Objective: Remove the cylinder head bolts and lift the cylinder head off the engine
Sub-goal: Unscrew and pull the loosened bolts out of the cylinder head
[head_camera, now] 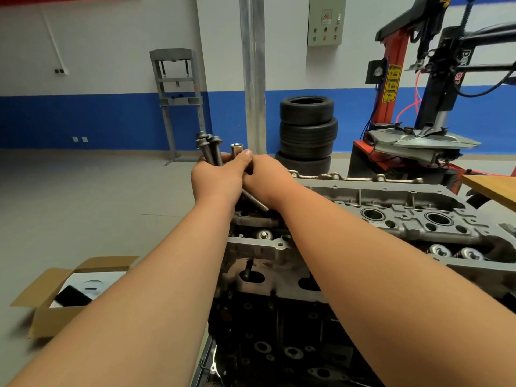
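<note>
Head view looks down on a dark, greasy cast engine block [279, 350] with the grey aluminium cylinder head [391, 219] seated on top, filling the centre and right. Above the head's left end, the left hand [220, 180] grips a bundle of long dark steel bolts [217, 152], heads up and a threaded end poking out below. The right hand [269, 181] presses against it with fingers hidden, so its grip cannot be told. A short shiny metal socket [236, 148] stands upright just beside the bolts, at the left thumb.
</note>
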